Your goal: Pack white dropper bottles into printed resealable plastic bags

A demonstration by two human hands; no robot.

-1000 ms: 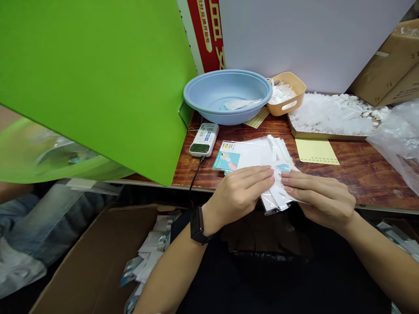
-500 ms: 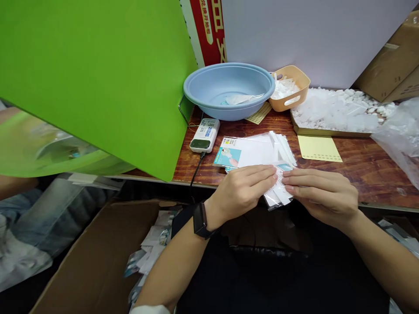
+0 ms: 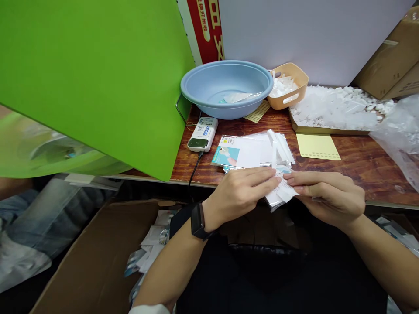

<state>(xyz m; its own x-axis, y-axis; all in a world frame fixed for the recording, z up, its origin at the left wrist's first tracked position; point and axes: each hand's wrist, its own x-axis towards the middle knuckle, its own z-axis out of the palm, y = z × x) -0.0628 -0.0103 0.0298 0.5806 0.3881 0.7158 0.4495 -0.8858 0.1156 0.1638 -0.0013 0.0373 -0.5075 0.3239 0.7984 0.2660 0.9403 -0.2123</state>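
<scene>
Left hand (image 3: 240,194) and right hand (image 3: 327,196) half-closed, white packet bundle (image 3: 280,192) gripped between them at its sides, held over counter (image 3: 356,174) edge. Flat packet stack (image 3: 252,150) left just ahead of left hand; yellow card (image 3: 317,147) beyond right hand; blue plastic basin (image 3: 225,112) farther ahead.

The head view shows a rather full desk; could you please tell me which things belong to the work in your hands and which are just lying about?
In use: left hand, right hand, white packets, packet stack.

Lying about: blue basin, tan basket, yellow note, white charger, cardboard box.
</scene>
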